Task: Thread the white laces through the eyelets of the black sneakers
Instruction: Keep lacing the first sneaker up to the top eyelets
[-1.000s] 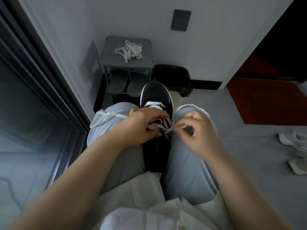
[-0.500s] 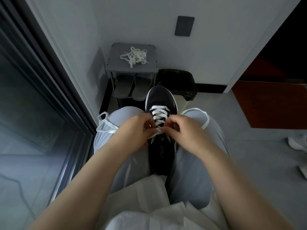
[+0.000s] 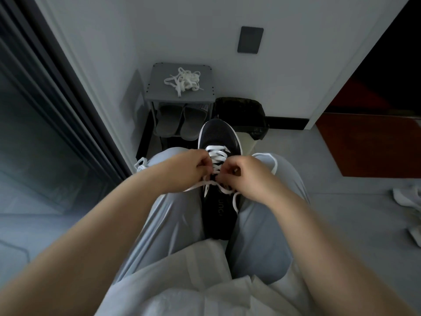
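Observation:
A black sneaker [image 3: 219, 135] with a white sole edge is wedged between my knees, toe pointing away. A white lace [image 3: 217, 153] crosses its front eyelets. My left hand [image 3: 186, 169] and my right hand [image 3: 247, 175] meet over the middle of the shoe, fingers curled, each pinching a strand of the lace. Loose lace ends trail out below both hands across the shoe's tongue. A second white lace [image 3: 183, 80] lies in a tangled heap on a small grey shelf.
The grey shelf [image 3: 159, 92] stands against the wall ahead, with grey slippers [image 3: 180, 122] under its top. A black bin [image 3: 241, 112] is beside it. A dark glass door runs along the left. White shoes [image 3: 407, 197] lie on the floor at right.
My right hand moved in from the right side of the shoe to meet my left hand over the eyelets. More crossed lace shows at the toe end, and loose ends hang below my hands.

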Tool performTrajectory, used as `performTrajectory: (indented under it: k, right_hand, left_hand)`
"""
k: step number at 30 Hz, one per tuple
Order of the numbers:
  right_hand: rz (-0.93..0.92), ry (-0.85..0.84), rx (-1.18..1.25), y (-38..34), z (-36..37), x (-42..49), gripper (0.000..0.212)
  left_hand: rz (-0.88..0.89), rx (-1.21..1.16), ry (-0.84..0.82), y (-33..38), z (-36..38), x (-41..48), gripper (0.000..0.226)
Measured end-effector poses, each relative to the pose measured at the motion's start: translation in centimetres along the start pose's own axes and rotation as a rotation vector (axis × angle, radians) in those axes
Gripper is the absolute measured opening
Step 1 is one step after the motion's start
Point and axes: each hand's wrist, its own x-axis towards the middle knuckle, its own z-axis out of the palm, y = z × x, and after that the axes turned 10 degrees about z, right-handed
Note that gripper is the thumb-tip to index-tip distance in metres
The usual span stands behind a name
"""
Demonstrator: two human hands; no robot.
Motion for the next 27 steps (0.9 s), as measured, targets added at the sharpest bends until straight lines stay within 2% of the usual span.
performTrajectory:
  k: [4,7,9,11,14,16,18,19,20,22,23,24,25,27]
  right_hand:
    - [-0.009,0.094,-0.071,-0.6,-0.5,-0.2,0.014]
    - [-0.015,0.042,-0.146,-1.0,0.2,-0.2,0.011]
    - [-0.006,0.014,-0.139,-1.0,0.2,-0.1,0.011]
    - [0.024,-0.02,-0.045,-0.8,-0.3,0.1,0.016]
    - [0.088,-0.088,0.137,-0.7,-0.5,0.3,0.023]
    - [0.121,-0.172,0.16,-1.1,-0.8,0.2,0.022]
    - [0.098,-0.174,-0.027,-1.4,-2.1,0.1,0.014]
    - [0.062,-0.1,-0.202,-1.4,-2.9,0.0,0.009]
    - [0.02,0.02,-0.388,-1.2,-3.5,0.1,0.008]
    - [-0.073,0.319,-0.589,-0.5,-4.3,0.5,0.012]
    - [-0.123,0.417,-0.541,-0.2,-4.1,0.6,0.012]
    - [-0.132,0.442,-0.39,0.1,-3.6,0.8,0.014]
    - [-0.095,0.393,-0.131,0.1,-3.1,1.0,0.014]
    - [0.085,0.156,0.476,-0.5,-2.2,1.0,0.01]
  left_hand:
    - [-0.067,0.206,-0.112,0.1,-1.0,0.3,0.014]
    - [-0.026,0.47,-0.027,1.4,-0.9,0.4,0.029]
    - [0.024,0.651,0.039,1.6,-1.0,0.7,0.032]
    - [-0.005,0.678,0.132,0.8,-1.6,0.7,0.041]
    - [-0.006,0.381,0.362,-0.2,-1.5,0.6,0.051]
    - [-0.058,-0.075,0.438,-0.4,-0.5,0.7,0.044]
    - [-0.168,-0.52,0.455,-0.3,-0.6,0.7,0.032]
    - [-0.199,-0.562,0.421,-0.5,-0.8,0.5,0.027]
    - [-0.178,-0.421,0.358,-1.0,-1.4,0.2,0.023]
    - [-0.095,0.13,0.227,-2.1,-2.7,-0.4,0.015]
    - [-0.059,0.318,0.153,-2.4,-3.2,-0.8,0.01]
    - [-0.026,0.409,0.086,-2.6,-3.6,-1.3,0.014]
    - [-0.006,0.432,0.041,-2.7,-3.9,-1.5,0.021]
    - [0.032,0.385,0.05,-2.5,-4.1,-1.5,0.027]
